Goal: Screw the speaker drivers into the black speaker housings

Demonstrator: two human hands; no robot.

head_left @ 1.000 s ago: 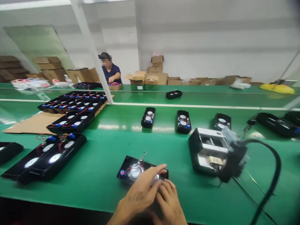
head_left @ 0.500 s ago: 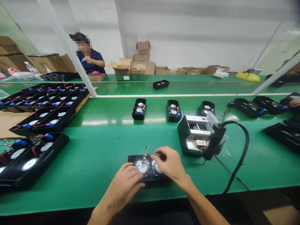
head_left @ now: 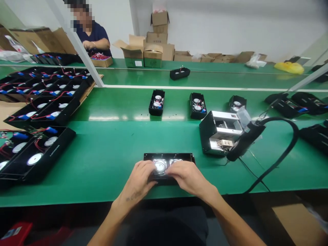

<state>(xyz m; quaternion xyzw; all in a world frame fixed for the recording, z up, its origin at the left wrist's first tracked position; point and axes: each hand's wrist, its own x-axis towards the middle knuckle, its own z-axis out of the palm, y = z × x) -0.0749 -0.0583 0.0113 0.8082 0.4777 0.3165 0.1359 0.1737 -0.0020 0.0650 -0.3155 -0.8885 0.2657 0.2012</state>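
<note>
A black speaker box [head_left: 167,156] lies crosswise at the front of the green workbench, with two round white-coned speakers [head_left: 160,165] facing up. My left hand [head_left: 140,176] grips its left end, fingers over the top edge and thumb along the front side. Over the right half, my right hand [head_left: 188,176] has its fingertips pinched together between the two speakers, low near the front edge. Whatever lies in that pinch is hidden. The right speaker is mostly covered by this hand.
A silver-and-black screw feeder [head_left: 221,133] stands to the right, with a black electric screwdriver [head_left: 246,140] hanging beside it. Many speaker boxes [head_left: 51,150] fill the left side. Several more sit along the green belt [head_left: 123,106]. Across it, a person [head_left: 94,37] handles small red parts.
My right hand has moved inward and down to the gap between the speakers. The upright circuit board no longer shows. My view has tilted down, and the co-worker's raised hand has lowered.
</note>
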